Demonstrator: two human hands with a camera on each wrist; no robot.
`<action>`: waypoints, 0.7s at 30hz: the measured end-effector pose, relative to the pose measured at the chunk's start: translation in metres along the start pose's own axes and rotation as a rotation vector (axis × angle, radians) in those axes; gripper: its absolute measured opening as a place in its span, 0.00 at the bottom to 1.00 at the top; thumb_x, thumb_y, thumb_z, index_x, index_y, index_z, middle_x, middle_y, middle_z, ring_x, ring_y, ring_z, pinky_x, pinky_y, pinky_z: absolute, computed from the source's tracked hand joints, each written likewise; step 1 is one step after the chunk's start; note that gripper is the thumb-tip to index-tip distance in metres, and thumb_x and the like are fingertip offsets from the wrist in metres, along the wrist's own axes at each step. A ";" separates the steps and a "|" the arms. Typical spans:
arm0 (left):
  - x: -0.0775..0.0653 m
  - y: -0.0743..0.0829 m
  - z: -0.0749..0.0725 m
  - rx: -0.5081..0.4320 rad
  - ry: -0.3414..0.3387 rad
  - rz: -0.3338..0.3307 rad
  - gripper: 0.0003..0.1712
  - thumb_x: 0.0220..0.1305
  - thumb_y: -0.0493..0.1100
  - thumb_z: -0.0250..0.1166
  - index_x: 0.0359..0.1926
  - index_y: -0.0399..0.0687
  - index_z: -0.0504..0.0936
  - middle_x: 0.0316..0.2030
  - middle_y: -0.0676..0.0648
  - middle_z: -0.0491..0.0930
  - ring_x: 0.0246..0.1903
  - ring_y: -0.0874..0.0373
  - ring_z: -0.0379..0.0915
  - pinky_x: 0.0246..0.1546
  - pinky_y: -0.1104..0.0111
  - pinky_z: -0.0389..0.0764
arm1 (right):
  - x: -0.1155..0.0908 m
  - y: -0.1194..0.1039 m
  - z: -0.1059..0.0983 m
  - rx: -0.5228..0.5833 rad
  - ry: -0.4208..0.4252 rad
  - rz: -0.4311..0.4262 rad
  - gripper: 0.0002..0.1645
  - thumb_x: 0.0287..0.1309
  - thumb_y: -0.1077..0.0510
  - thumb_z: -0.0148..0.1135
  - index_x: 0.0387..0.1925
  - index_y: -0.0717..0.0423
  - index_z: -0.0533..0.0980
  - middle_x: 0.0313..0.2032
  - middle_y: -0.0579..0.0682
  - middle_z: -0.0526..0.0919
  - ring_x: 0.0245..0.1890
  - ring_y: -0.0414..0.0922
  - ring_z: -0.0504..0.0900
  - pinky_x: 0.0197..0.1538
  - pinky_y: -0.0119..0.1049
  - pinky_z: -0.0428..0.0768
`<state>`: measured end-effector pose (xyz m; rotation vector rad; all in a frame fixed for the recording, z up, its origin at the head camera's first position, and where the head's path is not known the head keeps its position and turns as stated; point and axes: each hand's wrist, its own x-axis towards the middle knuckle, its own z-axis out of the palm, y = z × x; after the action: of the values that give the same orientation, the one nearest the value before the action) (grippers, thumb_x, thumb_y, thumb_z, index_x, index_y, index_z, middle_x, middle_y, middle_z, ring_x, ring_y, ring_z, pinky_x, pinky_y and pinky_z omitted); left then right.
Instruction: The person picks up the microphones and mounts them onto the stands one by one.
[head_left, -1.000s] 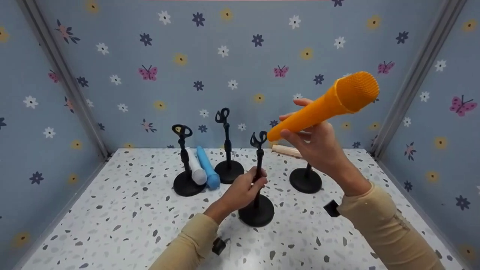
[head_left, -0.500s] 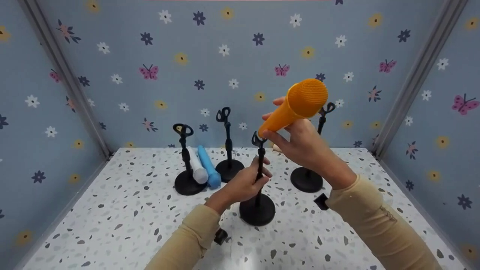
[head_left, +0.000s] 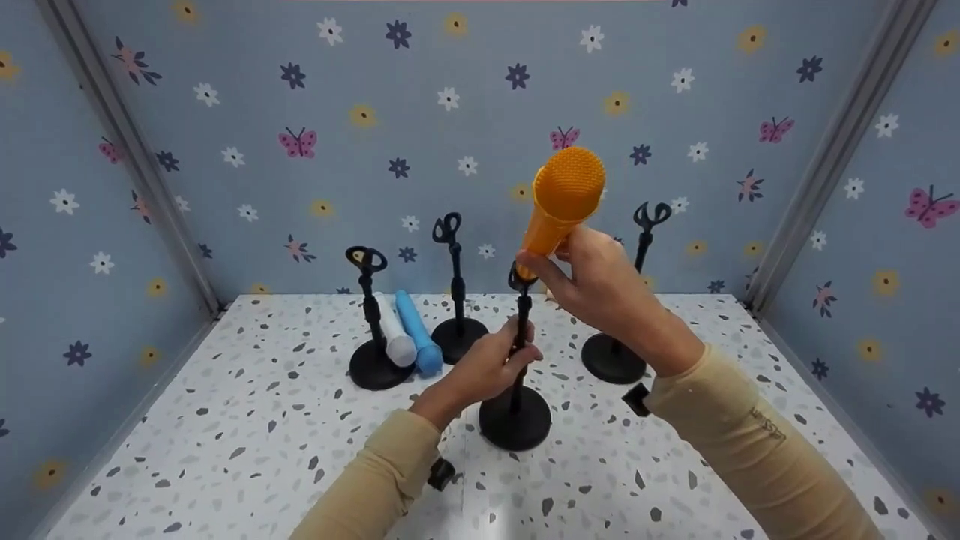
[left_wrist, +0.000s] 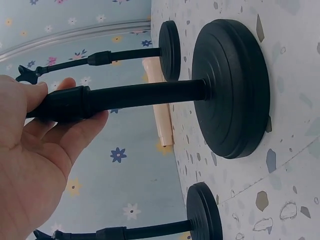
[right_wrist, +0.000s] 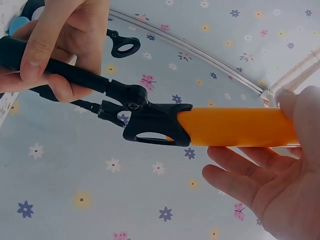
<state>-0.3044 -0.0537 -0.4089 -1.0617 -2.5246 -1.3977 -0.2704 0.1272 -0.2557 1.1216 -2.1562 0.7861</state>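
An orange microphone is gripped by my right hand, its mesh head up and tilted slightly right. In the right wrist view the tail of its handle sits inside the black clip of a microphone stand. My left hand wraps its fingers and thumb round that stand's pole, below the clip. The stand's round base rests on the speckled table. Part of the microphone's handle is hidden behind my right thumb in the head view.
Three more black stands hold no microphone: a left stand, a back stand and a right stand. A white microphone and a blue microphone lie between the left two. A cream microphone lies behind, mostly hidden in the head view.
My right hand has brought the orange microphone left and turned it more upright, its tail now in the clip. My left hand stays round the pole.
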 end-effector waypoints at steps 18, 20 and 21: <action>-0.001 0.001 0.001 -0.033 0.051 0.031 0.08 0.77 0.43 0.59 0.46 0.43 0.71 0.34 0.51 0.77 0.32 0.58 0.72 0.33 0.65 0.74 | 0.017 0.014 -0.014 0.168 -0.265 -0.092 0.22 0.72 0.59 0.60 0.62 0.61 0.69 0.56 0.54 0.82 0.55 0.46 0.83 0.56 0.44 0.81; -0.001 0.001 0.002 -0.031 0.061 0.021 0.08 0.76 0.43 0.59 0.46 0.44 0.71 0.34 0.51 0.76 0.32 0.59 0.71 0.32 0.66 0.74 | 0.018 0.018 -0.012 0.174 -0.284 -0.110 0.21 0.73 0.58 0.59 0.62 0.61 0.69 0.58 0.54 0.82 0.56 0.47 0.82 0.57 0.43 0.81; -0.002 0.001 0.002 -0.028 0.065 0.016 0.08 0.76 0.43 0.60 0.46 0.44 0.71 0.34 0.52 0.75 0.32 0.59 0.71 0.32 0.66 0.74 | 0.018 0.021 -0.010 0.186 -0.288 -0.121 0.21 0.73 0.59 0.59 0.62 0.62 0.69 0.58 0.55 0.81 0.57 0.47 0.82 0.57 0.43 0.81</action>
<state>-0.3019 -0.0527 -0.4096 -1.0210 -2.4537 -1.4436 -0.2947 0.1351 -0.2410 1.5275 -2.2534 0.8255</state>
